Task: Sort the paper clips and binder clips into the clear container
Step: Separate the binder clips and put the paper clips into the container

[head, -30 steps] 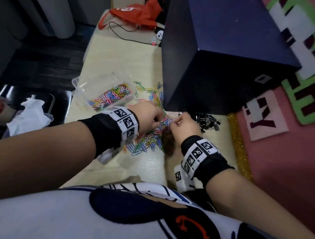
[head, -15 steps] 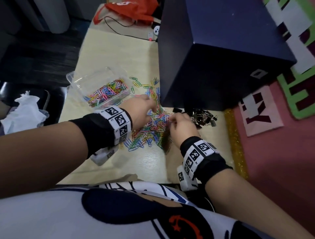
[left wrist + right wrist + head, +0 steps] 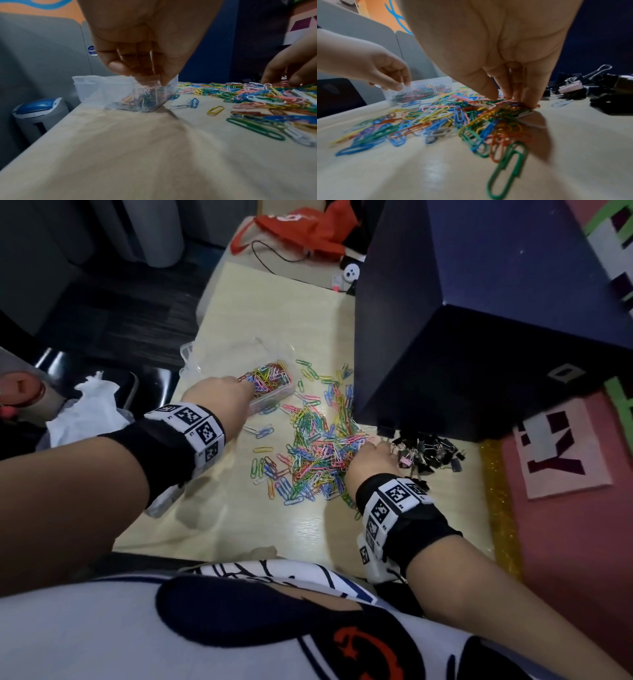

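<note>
Paper clips (image 3: 318, 446) lie under right hand (image 3: 371, 462) fingertips.

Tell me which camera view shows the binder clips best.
The head view: the whole heap of binder clips lies beside the dark blue box, right of the right hand. The right wrist view catches only some at its edge. The left wrist view shows none clearly.
</note>
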